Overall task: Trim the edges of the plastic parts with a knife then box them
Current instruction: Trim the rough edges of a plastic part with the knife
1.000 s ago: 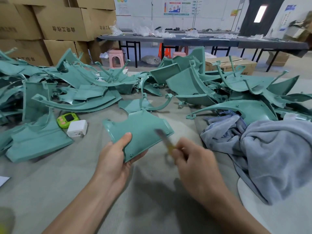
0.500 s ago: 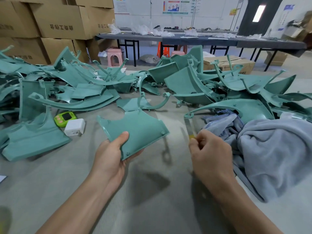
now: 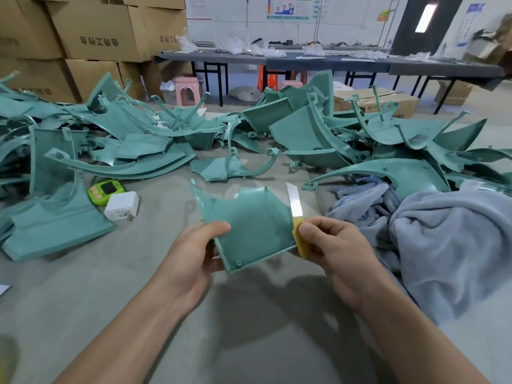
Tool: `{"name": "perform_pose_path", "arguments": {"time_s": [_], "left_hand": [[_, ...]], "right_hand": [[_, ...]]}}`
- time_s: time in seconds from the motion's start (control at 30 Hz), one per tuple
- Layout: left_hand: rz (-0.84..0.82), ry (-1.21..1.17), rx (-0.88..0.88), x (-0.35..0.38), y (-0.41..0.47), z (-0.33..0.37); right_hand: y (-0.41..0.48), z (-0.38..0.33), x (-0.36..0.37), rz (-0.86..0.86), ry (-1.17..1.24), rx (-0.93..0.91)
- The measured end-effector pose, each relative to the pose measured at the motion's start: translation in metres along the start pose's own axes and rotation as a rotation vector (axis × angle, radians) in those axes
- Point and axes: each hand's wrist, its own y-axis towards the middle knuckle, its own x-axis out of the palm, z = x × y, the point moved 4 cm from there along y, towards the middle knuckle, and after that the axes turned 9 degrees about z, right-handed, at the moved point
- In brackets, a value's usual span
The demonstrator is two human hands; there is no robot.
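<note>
A worker's left hand [image 3: 194,253] grips a plastic part [image 3: 249,225] by its near left corner, thumb on top and fingers curled underneath. It holds the part up above the grey work surface [image 3: 249,322], close in front of the body. The right hand [image 3: 335,250] pinches the yellow handle of a knife [image 3: 296,214], with the bare blade laid along the part's right edge and its tip pointing away.

The part looks thin, light and stiff, a moulded green shell with raised rims and small screw posts. It should bear a one-handed hold without sagging, though its smooth face could slip or twist under the blade's push. The safest hold appears to be the rim opposite the edge being trimmed, with fingers clear of the blade's path.

Heaps of similar green parts [image 3: 304,128] lie across the surface beyond. A grey cloth [image 3: 443,231] is bunched to the right, and cardboard boxes [image 3: 105,26] are stacked at the back left.
</note>
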Motion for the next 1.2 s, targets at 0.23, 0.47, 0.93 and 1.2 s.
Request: {"name": "perform_pose_path", "arguments": {"time_s": [0.23,0.47,0.93,1.2], "left_hand": [[0.222,-0.015,0.098,-0.006,0.005,0.009],[0.242,-0.089,0.092,-0.01,0.008,0.014],[0.244,-0.087,0.091,-0.012,0.011,0.013],[0.206,-0.072,0.17,-0.008,0.005,0.018]], "right_hand": [[-0.012,-0.013,-0.002,0.16,-0.41,-0.431],[-0.046,0.005,0.035,-0.099,-0.953,-0.57],[-0.027,-0.004,0.021,0.168,-1.069,-0.555],[-0.044,0.0,0.03,-0.147,-0.919,-0.555]]}}
